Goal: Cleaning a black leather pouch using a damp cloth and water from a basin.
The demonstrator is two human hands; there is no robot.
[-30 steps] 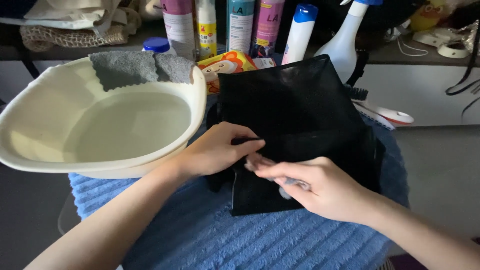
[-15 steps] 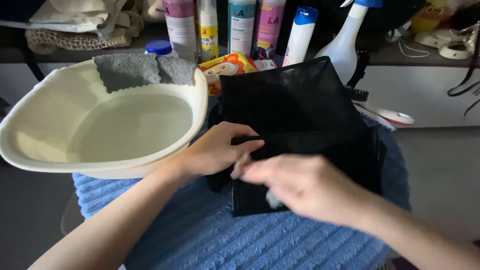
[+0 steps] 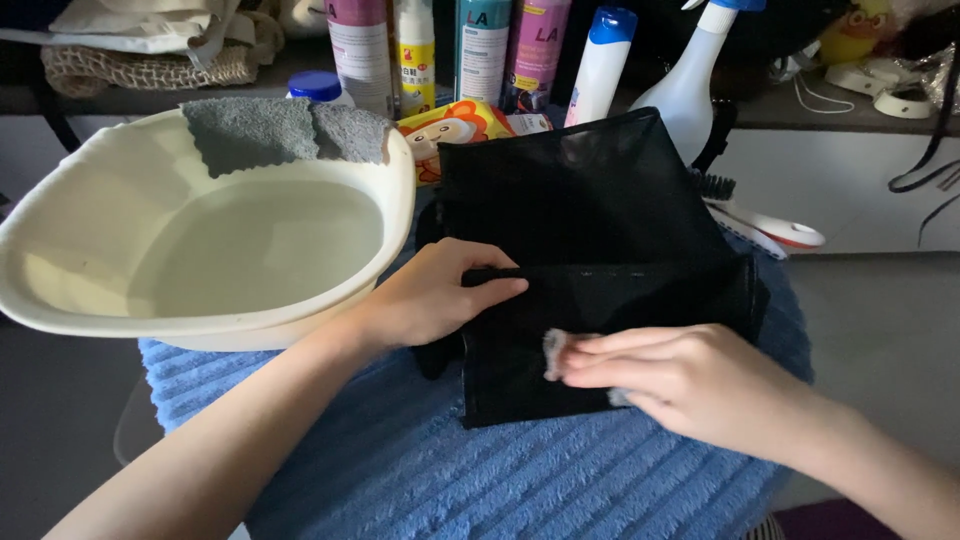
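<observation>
Bag [image 3: 590,220], black and flat, lies on a blue towel [image 3: 480,480] under both hands. Right hand [image 3: 690,385] presses a small grey cloth [image 3: 556,350] against the bag's lower front, fingers [image 3: 610,358] held straight and together over it, so only the cloth's ends show at the fingertips and under the palm. Left hand [image 3: 430,295] sits just beside, its fingers curled around the bag's left edge with the thumb [image 3: 490,290] laid along a horizontal fold. Beyond the left hand's knuckles stands a cream basin [image 3: 60,310] of water, touching the towel, with a grey rag [image 3: 280,130] draped over its far rim. Past the bag, away from the fingertips, bottles [image 3: 480,50] stand in a row, a white spray bottle [image 3: 690,85] among them, and a brush [image 3: 770,225] lies near the bag's right edge.
</observation>
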